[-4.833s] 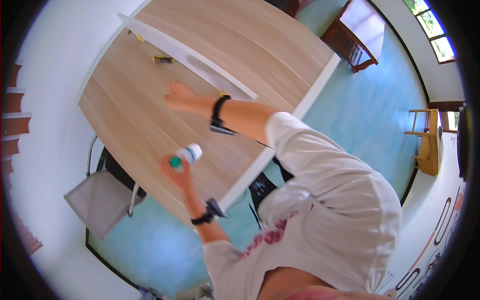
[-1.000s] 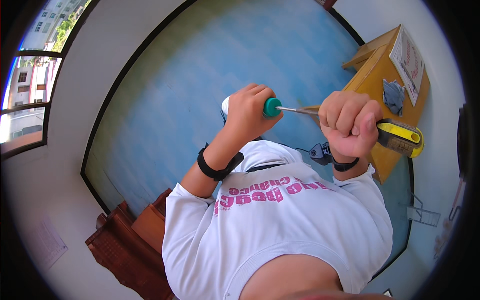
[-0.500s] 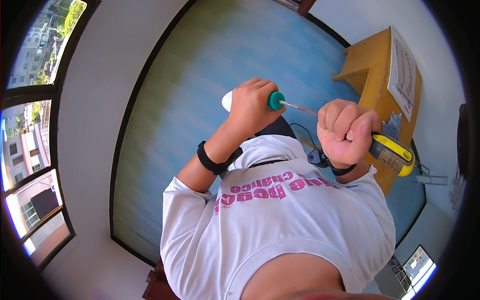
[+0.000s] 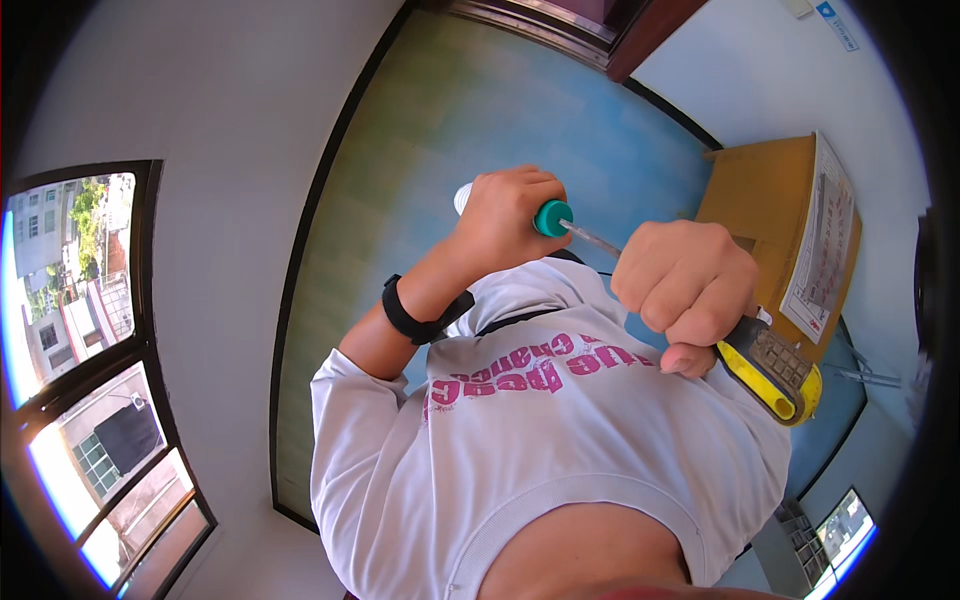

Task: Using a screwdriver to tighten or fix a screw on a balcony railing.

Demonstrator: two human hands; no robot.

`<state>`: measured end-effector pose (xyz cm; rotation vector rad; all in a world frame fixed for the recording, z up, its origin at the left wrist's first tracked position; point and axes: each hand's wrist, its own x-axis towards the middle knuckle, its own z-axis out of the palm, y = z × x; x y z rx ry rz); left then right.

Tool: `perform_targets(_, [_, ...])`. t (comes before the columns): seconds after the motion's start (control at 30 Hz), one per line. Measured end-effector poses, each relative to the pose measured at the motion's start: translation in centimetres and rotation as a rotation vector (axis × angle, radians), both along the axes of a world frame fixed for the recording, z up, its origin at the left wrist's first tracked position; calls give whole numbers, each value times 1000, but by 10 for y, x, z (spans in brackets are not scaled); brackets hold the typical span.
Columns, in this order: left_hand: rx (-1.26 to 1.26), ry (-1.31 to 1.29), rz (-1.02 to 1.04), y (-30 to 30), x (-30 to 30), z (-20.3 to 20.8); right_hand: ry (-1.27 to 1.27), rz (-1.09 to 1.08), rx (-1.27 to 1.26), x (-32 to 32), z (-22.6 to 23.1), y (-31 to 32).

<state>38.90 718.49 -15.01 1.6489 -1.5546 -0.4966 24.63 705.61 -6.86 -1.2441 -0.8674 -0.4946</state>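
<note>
Hiding part of a desk, the right grip clasps a screwdriver, the left grip a bottle.

Shirt: bold pink lettering across chest, Latin capitals and small letters mixed, two rows, one larger; upside down in view, ends bent by folds, right end near right hand. Sheet on desk: white-bordered, print too blurred to read. Sign on wall, top right: blue and white, small characters, illegible. Tool handle: raised pattern on grey pad; letters or mere grip, cannot tell.
</note>
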Motion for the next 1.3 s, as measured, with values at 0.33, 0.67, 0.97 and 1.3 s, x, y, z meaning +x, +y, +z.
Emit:
perform_targets(0.33, [-183, -295, 290, -196, 236, -42, 191, -856, 444, 215, -65, -136])
perform_targets(0.67, [-282, 122, 40, -439, 441, -41, 57, -1093, 494, 362, -16, -377])
perform_targets(0.97, [-276, 141, -63, -662, 534, -52, 52, -1008, 514, 453, -46, -585])
perform_targets(1.3, [-121, 16, -36, -902, 619, -13, 180, -808, 767, 587, -43, -848])
